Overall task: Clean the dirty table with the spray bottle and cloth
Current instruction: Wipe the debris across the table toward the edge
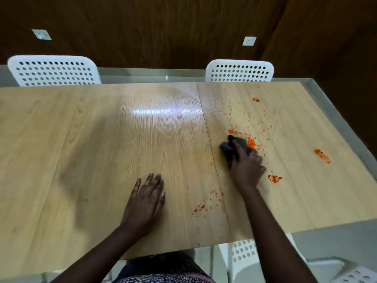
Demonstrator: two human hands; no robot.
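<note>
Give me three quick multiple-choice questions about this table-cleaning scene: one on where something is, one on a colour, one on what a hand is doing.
1. Where does most of the mess lie on the table?
A. The person's right
B. The person's left
C. On a chair

2. What colour is the mess?
A. Green
B. Orange-red
C. Blue

3. What is the left hand doing?
A. Spraying
B. Gripping the cloth
C. Resting flat

Answers: 1 A, the crumbs lie beyond the table seam. 2 B, smears are orange-red. 3 C, fingers are spread on wood; the right hand grips the dark cloth.

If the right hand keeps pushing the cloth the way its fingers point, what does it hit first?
The right hand presses the dark cloth and points away and slightly left. First comes the orange crumb cluster just beyond the cloth; past that, scattered specks on the table.
</note>
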